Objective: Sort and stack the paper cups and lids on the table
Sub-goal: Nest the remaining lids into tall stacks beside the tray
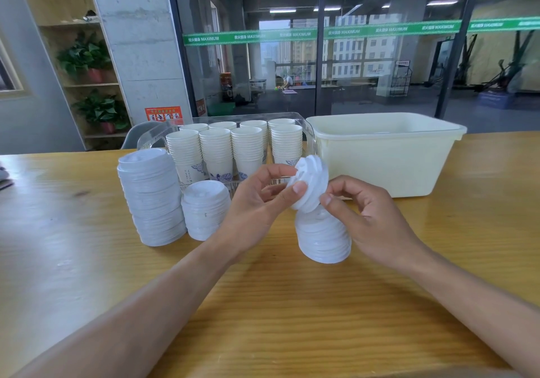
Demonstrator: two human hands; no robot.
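Observation:
My left hand [257, 199] pinches a small tilted bunch of white lids [311, 183] between thumb and fingers, just above a short stack of lids [323, 240] standing on the wooden table [263, 304]. My right hand [368, 211] is beside them with curled fingers, its fingertips at the lower edge of the tilted lids. A tall lid stack [152, 199] and a shorter one [204, 211] stand at the left. Stacks of paper cups [217, 152] fill a clear tray [152, 135] behind them.
A cream plastic tub [388, 155] stands at the back right of the table, close behind my right hand. A grey chair back [137, 135] shows behind the tray. Glass walls and shelves with plants lie beyond.

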